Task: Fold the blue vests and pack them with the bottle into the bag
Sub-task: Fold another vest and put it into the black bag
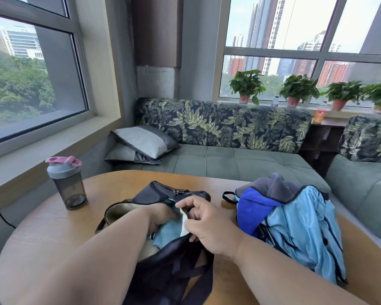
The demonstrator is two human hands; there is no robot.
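From the head view, the dark bag is lying open on the round wooden table, a light blue vest already showing inside its mouth. More blue vests are sitting heaped just to the right; they look thin, limp and slippery, best gathered by a folded edge. The bottle is standing upright well to the left, rigid and probably light, easiest taken round its body. The left hand is reaching into the bag, its grip hidden, so I cannot tell. The right hand is pinching the bag's rim, holding the opening wide
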